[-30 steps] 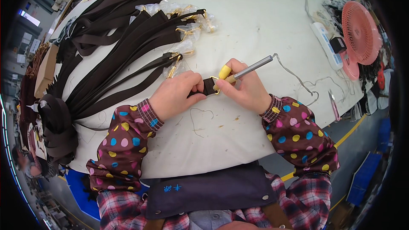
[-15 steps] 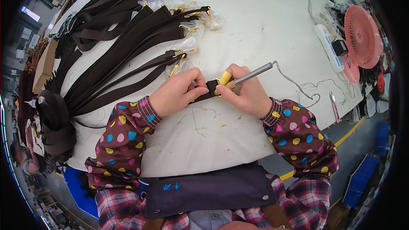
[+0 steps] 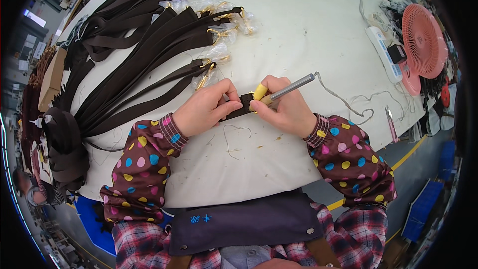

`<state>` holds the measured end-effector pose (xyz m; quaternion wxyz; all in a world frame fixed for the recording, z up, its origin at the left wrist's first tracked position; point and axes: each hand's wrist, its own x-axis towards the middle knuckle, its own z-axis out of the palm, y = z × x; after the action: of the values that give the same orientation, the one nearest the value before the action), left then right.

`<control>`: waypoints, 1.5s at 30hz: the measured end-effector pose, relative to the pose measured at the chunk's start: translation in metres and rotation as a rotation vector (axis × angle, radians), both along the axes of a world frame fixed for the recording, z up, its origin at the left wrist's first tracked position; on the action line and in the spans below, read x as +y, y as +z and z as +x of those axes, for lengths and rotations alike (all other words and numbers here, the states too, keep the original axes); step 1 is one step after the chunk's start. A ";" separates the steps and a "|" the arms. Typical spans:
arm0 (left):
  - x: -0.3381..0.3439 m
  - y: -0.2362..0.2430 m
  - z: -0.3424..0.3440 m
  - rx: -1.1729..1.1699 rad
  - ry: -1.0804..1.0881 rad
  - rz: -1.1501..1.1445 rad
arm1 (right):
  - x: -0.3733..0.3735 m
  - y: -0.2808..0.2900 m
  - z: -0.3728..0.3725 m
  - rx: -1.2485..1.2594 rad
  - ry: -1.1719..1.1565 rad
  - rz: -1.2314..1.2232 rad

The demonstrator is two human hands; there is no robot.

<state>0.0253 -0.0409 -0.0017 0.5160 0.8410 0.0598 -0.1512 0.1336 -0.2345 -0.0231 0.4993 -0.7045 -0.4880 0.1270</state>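
Note:
Between my hands is the end of a dark brown strap, with a bit of gold-coloured metal at its tip. My left hand pinches the strap between thumb and fingertips. My right hand is closed around a grey, pen-shaped corded tool, slanting up to the right. Its working tip is hidden by my fingers at the strap end. A yellow finger cot covers one finger of that hand. My right thumb rests close to the strap's metal end.
Dark straps with gold hardware in clear plastic lie across the left of the white table. On the right are a power strip, a pink fan and thread snips. The tool's cord trails right. Loose threads lie in front.
The tool's rear end has shifted slightly left and down. Both hands keep nearly the same place and grip on the strap end.

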 end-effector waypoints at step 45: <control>-0.012 -0.015 0.013 -0.102 0.273 -0.265 | 0.008 -0.011 0.008 0.148 -0.099 -0.011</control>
<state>0.0378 -0.0526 -0.0165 0.6404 0.7562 0.1267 -0.0438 0.1420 -0.2263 -0.0345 0.5357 -0.7192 -0.4139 0.1566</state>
